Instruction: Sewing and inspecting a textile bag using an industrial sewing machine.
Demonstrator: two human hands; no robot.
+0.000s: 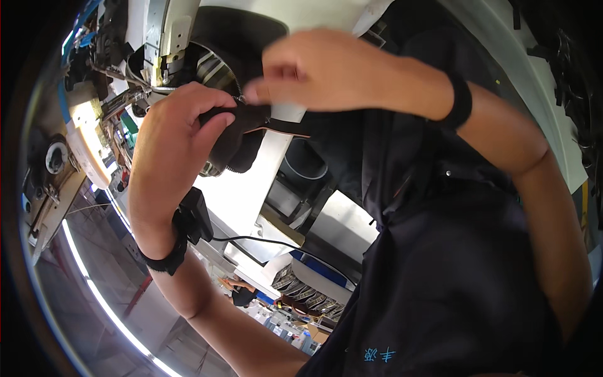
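Note:
A dark fabric piece with a long zipper (239, 141) and some striped lining lies beside a sewing machine (169, 44) at the top centre. My left hand (169, 141) is closed on the fabric, with thumb and index finger gripping its folded edge. My right hand (326, 72) is just right of it, fingers curled at the zipper, thumb and fingertip at the metal slider (244, 98); whether they pinch it is blurred. A narrow dark strip (289, 131) sticks out to the right from the piece.
A pale work surface (235, 198) lies under the piece, with a black box and cable (264, 240) near my left wrist. A dark round bin (304, 163) sits below. Patterned pieces (308, 292), a distant co-worker (242, 292) and machine fittings at the left are also in view.

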